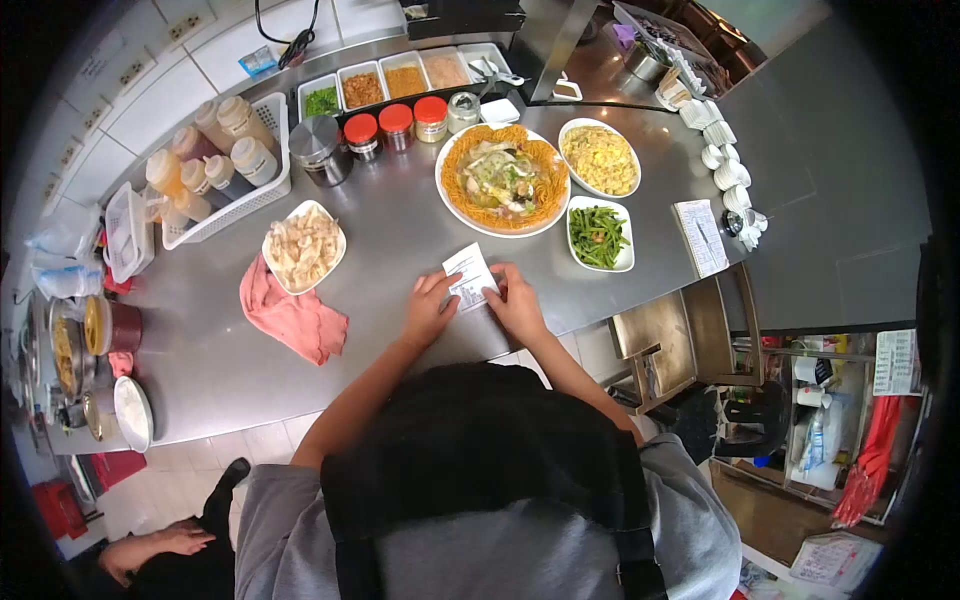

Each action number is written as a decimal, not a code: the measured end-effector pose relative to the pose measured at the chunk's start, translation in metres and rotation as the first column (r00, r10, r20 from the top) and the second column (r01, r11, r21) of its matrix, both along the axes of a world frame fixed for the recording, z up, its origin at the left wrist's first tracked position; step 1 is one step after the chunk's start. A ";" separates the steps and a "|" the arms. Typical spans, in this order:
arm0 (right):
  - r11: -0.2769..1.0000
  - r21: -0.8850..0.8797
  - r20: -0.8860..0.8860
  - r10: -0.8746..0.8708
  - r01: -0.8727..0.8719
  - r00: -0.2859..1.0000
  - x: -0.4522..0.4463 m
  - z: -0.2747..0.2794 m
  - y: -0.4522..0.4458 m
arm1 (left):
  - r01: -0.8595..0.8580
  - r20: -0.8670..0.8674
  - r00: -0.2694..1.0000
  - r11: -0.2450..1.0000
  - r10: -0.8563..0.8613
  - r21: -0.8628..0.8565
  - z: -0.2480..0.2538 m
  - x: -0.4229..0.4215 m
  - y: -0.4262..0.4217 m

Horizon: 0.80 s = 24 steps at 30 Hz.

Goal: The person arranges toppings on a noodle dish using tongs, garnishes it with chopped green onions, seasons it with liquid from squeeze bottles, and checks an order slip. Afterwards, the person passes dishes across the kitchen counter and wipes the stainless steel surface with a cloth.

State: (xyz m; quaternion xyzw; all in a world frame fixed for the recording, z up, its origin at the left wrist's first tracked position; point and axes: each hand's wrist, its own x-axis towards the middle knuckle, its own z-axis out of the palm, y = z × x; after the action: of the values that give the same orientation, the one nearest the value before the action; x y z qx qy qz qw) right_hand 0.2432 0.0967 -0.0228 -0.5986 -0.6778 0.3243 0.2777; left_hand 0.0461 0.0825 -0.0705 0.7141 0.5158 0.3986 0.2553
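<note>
A small white printed receipt (467,268) is held just above the steel counter, near its front edge. My left hand (431,306) grips its left side, with the fingers curled against the paper. On the opposite edge, my right hand (515,298) pinches it between thumb and fingers. Just beyond the receipt is a large round plate of crispy noodles (459,180) topped with a pale, saucy mix. To its right stand an oval dish of yellow scrambled egg (600,158) and a square dish of green beans (598,238).
On the left are a bowl of pale pieces (303,248), a pink cloth (290,313) and a white basket of squeeze bottles (283,170). Red-lidded jars (396,118) line the back. An order pad (700,238) lies right. Another person's hand (187,538) shows lower left.
</note>
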 end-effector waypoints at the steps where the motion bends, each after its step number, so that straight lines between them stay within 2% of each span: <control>1: 0.998 0.060 0.106 0.026 -0.033 0.994 0.002 0.004 -0.002 | 0.015 -0.021 1.000 1.000 -0.014 0.025 0.000 -0.002 0.000; 3: 0.979 0.168 0.315 0.060 -0.118 0.947 0.006 0.011 -0.005 | 0.023 -0.055 0.998 0.999 -0.021 0.049 0.001 -0.004 -0.001; 6: 0.977 0.112 0.390 0.126 -0.183 0.912 0.007 0.022 -0.010 | 0.023 -0.108 0.994 0.999 -0.018 0.043 0.007 -0.004 -0.003; 9: 0.956 -0.049 0.420 0.283 -0.290 0.862 0.001 0.015 -0.009 | 0.046 -0.159 0.986 0.999 -0.041 0.028 0.013 -0.007 -0.004; 12: 0.920 0.112 0.420 0.299 -0.376 0.857 -0.011 0.007 -0.010 | 0.050 -0.168 0.985 0.999 -0.047 0.013 0.017 -0.008 -0.005; 18: 0.906 0.070 0.492 0.332 -0.417 0.805 -0.022 0.004 -0.009 | 0.028 -0.190 0.981 0.998 -0.039 -0.059 0.017 -0.004 -0.006; 21: 0.949 -0.072 0.683 0.271 -0.307 0.678 -0.007 0.014 0.001 | 0.025 -0.205 0.978 0.995 -0.044 -0.093 0.016 -0.004 -0.008; 22: 0.970 -0.029 0.696 0.193 -0.241 0.692 0.004 0.014 0.008 | 0.024 -0.208 0.977 0.995 -0.043 -0.094 0.016 -0.004 -0.008; 24: 0.973 -0.007 0.681 0.173 -0.230 0.711 0.026 0.018 0.020 | 0.017 -0.214 0.976 0.996 -0.037 -0.093 0.015 -0.004 -0.007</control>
State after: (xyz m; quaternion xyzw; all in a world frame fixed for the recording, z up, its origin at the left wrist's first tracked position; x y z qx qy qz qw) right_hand 0.2694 0.1162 -0.0047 -0.5864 -0.8054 0.0858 -0.0021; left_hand 0.0426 0.0757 -0.0553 0.7476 0.5482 0.2916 0.2355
